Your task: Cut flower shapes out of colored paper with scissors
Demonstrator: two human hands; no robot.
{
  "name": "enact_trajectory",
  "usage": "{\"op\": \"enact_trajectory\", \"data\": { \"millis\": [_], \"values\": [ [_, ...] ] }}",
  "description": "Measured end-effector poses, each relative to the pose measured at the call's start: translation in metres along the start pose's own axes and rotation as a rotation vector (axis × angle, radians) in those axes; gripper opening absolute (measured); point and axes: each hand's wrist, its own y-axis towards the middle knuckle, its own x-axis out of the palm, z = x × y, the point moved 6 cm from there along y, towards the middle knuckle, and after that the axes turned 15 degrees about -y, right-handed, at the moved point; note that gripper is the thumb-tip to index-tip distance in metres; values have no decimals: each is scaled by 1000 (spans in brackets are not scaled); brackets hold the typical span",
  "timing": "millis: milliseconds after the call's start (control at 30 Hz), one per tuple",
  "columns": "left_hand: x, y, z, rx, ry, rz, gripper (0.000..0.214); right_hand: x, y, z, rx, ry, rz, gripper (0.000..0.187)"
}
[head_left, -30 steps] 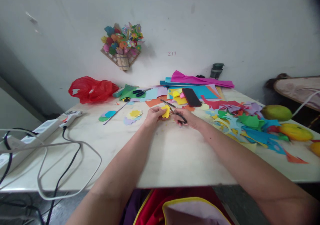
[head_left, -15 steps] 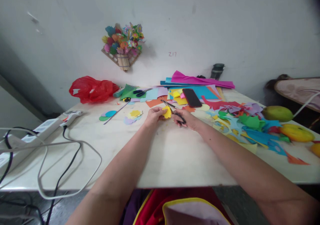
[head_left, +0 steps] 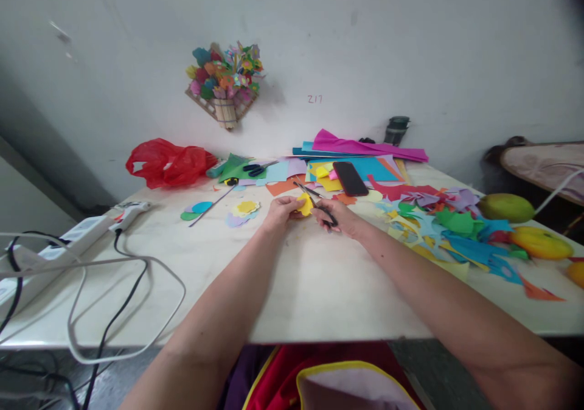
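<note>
My left hand (head_left: 283, 210) pinches a small piece of yellow paper (head_left: 305, 204) with a scalloped edge, above the middle of the table. Wrapped round the handles of a pair of scissors (head_left: 326, 216) is my right hand (head_left: 340, 216). The scissor blades point away and to the left, against the right edge of the yellow paper. Left of my left hand lie yellow and lilac paper cutouts (head_left: 246, 208). Farther left are blue and green paper rounds (head_left: 201, 207) beside a thin dark strip.
Paper scraps (head_left: 456, 227) and several mangoes (head_left: 507, 207) lie on the right. A phone (head_left: 350, 179) rests by coloured sheets (head_left: 378, 168) at the back. A red plastic bag (head_left: 168, 163) and second scissors (head_left: 255, 170) are back left; a power strip (head_left: 75, 241) with cables lies left.
Hands and yellow paper stay almost in place. The scissor handles in my right hand have shifted very slightly. Everything else on the table looks the same.
</note>
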Motion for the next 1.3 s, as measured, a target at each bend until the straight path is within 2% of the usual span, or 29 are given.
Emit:
{"op": "enact_trajectory", "data": {
  "millis": [700,1033,1300],
  "values": [
    [-3,0,1,10,-1,11,37,1,3,3,24,39,41,27],
    [-1,-2,2,24,-39,-2,39,1,-6,-7,45,-16,-4,25],
    [1,-3,4,50,10,-20,40,1,-5,-7,-1,-41,-40,21]
  ]
}}
